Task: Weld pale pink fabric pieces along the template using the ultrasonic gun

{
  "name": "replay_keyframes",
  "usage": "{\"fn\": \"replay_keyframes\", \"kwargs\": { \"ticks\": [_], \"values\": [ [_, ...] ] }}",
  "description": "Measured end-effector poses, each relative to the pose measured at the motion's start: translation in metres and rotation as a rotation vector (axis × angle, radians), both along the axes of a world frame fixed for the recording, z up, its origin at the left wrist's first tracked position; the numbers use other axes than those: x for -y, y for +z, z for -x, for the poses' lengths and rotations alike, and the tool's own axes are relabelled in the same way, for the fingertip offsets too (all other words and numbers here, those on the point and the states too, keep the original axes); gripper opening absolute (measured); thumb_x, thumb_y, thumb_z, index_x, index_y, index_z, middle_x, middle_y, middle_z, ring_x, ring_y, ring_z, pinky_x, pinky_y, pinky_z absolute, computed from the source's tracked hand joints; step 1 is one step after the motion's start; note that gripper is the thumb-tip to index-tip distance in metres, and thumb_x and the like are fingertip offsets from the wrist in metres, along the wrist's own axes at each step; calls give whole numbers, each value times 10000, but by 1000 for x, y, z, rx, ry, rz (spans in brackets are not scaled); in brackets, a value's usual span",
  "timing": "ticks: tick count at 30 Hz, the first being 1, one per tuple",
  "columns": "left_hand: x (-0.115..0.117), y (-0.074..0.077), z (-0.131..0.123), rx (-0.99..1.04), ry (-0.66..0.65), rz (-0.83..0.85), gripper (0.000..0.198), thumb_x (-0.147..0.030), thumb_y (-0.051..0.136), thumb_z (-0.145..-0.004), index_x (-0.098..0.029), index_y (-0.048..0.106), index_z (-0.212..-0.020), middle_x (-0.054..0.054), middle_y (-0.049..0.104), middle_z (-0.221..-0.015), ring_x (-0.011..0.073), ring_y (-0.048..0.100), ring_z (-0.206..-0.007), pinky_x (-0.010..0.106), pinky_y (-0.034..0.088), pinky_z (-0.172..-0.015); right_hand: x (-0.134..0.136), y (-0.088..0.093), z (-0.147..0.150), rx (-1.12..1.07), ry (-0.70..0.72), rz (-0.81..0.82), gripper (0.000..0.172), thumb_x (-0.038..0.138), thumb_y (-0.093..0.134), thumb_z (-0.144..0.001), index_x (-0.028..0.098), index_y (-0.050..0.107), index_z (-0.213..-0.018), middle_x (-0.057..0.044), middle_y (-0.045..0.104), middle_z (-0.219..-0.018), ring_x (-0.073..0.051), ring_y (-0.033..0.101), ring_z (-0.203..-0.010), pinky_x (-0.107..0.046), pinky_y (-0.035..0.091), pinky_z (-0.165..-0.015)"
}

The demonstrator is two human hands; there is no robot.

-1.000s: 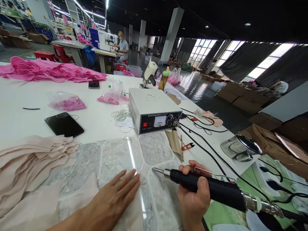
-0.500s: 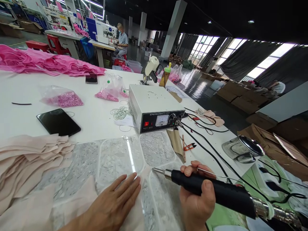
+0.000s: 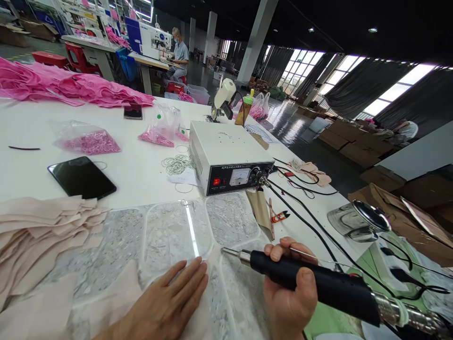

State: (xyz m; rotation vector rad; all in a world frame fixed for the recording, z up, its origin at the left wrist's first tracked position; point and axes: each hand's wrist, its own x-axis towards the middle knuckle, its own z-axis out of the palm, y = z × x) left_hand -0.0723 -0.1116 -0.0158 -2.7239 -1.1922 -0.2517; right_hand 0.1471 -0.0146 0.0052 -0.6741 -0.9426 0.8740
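My right hand (image 3: 292, 288) is wrapped round a black handheld ultrasonic welding tool (image 3: 314, 281) with a pointed metal tip. The tip reaches left, to the edge of a groove in the grey marbled template (image 3: 177, 222) under a clear cover. Flat on the template lies my left hand (image 3: 170, 295), its fingers stretched out together and pointing at the tip. Pale beige fabric (image 3: 214, 252) shows in the groove between the fingers and the tip, and more fabric lies under and below this hand. Further left, a stack of beige fabric pieces (image 3: 42, 236) rests on the template.
Behind the template stands a white control box (image 3: 230, 146), its red switch lit; cables run right from it. A black phone (image 3: 83, 177), bags of pink bits (image 3: 90, 141), orange snips (image 3: 280, 216) and a lidded glass mug (image 3: 357, 219) lie about. A person (image 3: 180, 54) sits at a sewing machine.
The tool's tip has shifted very slightly left. My left hand stays flat in about the same place. The view has tilted a little.
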Motion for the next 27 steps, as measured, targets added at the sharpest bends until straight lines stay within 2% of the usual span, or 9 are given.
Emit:
{"fn": "replay_keyframes", "kwargs": {
  "ticks": [5, 10, 14, 18, 24, 27],
  "values": [
    [-1, 2, 1, -9, -5, -6, 715, -84, 474, -813, -71, 353, -1518, 146, 436, -1532, 301, 420, -1408, 408, 436, -1093, 1, -2, 3, 39, 29, -6, 231, 424, 587, -870, 237, 660, -983, 6, 604, -794, -147, 568, -668, -348, 529, -701],
    [0, 3, 0, 18, -4, 27, 756, -59, 479, -791, -62, 323, -1531, 155, 396, -1554, 315, 386, -1429, 433, 414, -1119, 1, -4, 4, 66, 29, 15, 238, 434, 577, -881, 243, 649, -1004, 4, 607, -796, -157, 573, -694, -367, 524, -733],
    [-3, 3, -2, 46, -15, 79, 784, -38, 489, -776, -66, 306, -1538, 157, 357, -1573, 314, 355, -1448, 444, 386, -1148, 1, -5, 4, 64, 35, 6, 241, 434, 589, -877, 241, 655, -1005, 6, 612, -786, -156, 580, -694, -358, 530, -734],
    [-5, 3, -3, 57, -22, 129, 798, -6, 498, -740, -65, 341, -1520, 174, 381, -1553, 324, 364, -1442, 473, 369, -1158, 0, -6, 4, 47, 28, 9, 233, 432, 590, -878, 248, 657, -1004, 5, 613, -813, -150, 576, -680, -357, 533, -721],
    [-4, 4, -4, 47, -14, 115, 752, -19, 498, -762, -71, 376, -1502, 170, 412, -1540, 324, 375, -1436, 484, 374, -1151, -1, -7, 1, 28, 15, 5, 260, 446, 610, -858, 234, 656, -1001, 2, 615, -845, -141, 560, -666, -361, 527, -722],
    [-4, 3, -2, 64, -13, 117, 782, -40, 516, -769, -81, 330, -1528, 159, 381, -1562, 317, 335, -1458, 479, 342, -1173, -1, -7, 1, 33, 12, 1, 259, 446, 604, -861, 233, 654, -1000, -1, 613, -868, -139, 559, -666, -364, 523, -725]
  ]
}}
